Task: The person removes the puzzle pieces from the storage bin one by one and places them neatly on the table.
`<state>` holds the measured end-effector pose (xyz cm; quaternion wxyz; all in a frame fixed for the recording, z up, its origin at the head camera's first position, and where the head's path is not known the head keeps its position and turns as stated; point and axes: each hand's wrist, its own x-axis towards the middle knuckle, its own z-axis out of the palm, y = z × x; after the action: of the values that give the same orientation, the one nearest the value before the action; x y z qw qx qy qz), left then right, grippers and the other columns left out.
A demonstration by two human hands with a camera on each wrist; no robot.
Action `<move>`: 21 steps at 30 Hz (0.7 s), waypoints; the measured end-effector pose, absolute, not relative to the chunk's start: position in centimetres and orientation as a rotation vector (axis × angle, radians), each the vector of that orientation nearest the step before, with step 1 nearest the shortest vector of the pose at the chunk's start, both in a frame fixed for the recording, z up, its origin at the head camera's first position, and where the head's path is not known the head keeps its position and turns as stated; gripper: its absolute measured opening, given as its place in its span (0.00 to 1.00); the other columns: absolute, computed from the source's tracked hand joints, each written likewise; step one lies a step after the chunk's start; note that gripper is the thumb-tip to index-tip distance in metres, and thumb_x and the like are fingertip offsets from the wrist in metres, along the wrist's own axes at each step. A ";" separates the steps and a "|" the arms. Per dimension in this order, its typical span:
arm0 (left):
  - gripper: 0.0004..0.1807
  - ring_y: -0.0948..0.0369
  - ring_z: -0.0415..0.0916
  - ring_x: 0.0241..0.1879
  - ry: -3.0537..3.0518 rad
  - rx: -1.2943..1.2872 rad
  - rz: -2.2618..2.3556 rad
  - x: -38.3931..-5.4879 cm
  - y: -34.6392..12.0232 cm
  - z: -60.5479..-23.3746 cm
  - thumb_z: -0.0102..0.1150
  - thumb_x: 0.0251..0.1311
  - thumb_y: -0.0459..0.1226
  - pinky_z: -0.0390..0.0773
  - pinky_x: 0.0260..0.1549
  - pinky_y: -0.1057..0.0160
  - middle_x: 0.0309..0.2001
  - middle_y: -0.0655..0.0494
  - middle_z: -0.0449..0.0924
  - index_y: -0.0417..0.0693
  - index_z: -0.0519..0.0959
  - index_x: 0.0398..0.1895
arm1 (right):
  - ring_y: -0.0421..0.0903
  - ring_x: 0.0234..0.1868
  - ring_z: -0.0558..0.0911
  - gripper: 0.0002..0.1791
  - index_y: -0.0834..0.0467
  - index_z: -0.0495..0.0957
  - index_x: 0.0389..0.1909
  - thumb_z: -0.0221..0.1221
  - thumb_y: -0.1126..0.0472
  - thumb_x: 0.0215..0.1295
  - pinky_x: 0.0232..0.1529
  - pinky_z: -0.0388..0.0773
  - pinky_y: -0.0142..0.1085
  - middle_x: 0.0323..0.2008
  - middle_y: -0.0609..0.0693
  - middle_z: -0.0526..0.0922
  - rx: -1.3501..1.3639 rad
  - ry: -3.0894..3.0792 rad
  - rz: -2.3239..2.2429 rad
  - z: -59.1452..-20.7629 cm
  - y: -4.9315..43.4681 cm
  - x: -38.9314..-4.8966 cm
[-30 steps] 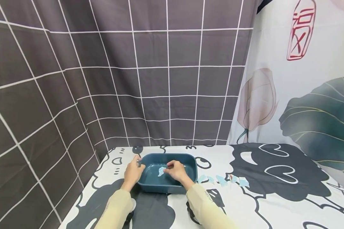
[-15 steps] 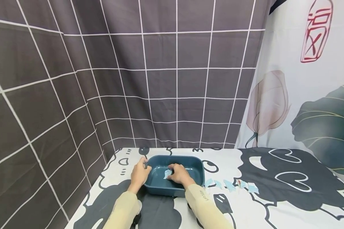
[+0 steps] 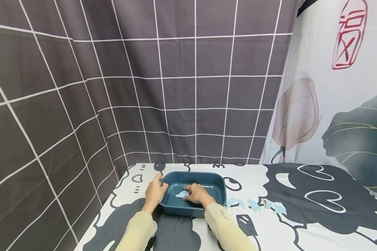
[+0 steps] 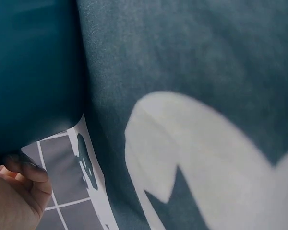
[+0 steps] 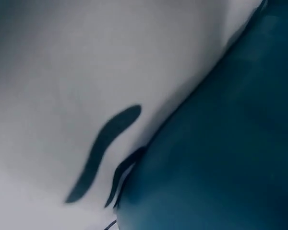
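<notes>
A dark teal plastic basin (image 3: 193, 210) sits on the patterned cloth. My left hand (image 3: 155, 194) grips its left rim; in the left wrist view the curled fingers of the left hand (image 4: 24, 187) show by the basin wall (image 4: 33, 72). Inside the basin, a light-blue scrap (image 3: 181, 194), perhaps torn paper, lies flat on the floor. My right hand (image 3: 198, 194) reaches in over the right side, thumb and forefinger spread apart at the scrap's right end. Only the basin wall (image 5: 221, 143) and cloth show in the right wrist view, without the hand.
Several more light-blue scraps (image 3: 253, 205) lie in a row on the cloth, right of the basin. The black-and-white cartoon tablecloth (image 3: 289, 230) ends at a grey grid curtain (image 3: 179, 90) behind and left. A flower-print curtain (image 3: 298, 115) hangs at the back right.
The scrap has turned from standing more upright in the fingers to lying flat on the basin floor. My right thumb and forefinger have lowered and parted. The left hand stays on the rim.
</notes>
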<state>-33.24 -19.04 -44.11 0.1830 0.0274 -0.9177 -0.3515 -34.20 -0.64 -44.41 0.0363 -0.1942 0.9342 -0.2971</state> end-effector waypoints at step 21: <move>0.16 0.60 0.64 0.21 -2.624 0.042 -0.970 -33.3 -19.3 -44.3 0.56 0.55 0.33 0.60 0.22 0.63 0.20 0.57 0.65 0.41 0.75 0.48 | 0.38 0.22 0.75 0.10 0.63 0.80 0.32 0.69 0.71 0.48 0.26 0.71 0.30 0.22 0.50 0.79 -0.526 2.747 -1.407 -44.9 -0.2 -34.2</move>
<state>-33.27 -19.34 -44.26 0.1711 0.0149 -0.9240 -0.3416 -34.24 -0.25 -44.91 0.0052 -0.1681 0.8774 -0.4494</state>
